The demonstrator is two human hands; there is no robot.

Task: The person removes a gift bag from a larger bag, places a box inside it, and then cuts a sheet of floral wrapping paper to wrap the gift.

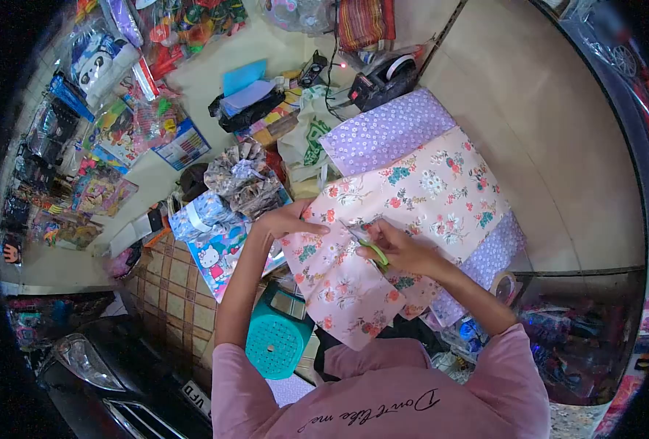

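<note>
A sheet of pink floral wrapping paper (419,194) lies across the counter, its near end hanging over the edge toward me. My left hand (289,219) rests flat on the paper's left edge and presses it down. My right hand (397,249) grips green-handled scissors (368,245), whose blades sit in the paper near its middle. A purple sheet with small white flowers (386,132) lies under the pink one and sticks out at the far end and on the right.
A black tape dispenser (383,79) stands at the far end of the counter. A wrapped gift with a cartoon cat print (218,252) and a crinkled bow (244,179) sit to the left. A teal plastic stool (277,336) stands below. Packaged toys (112,124) cover the left wall.
</note>
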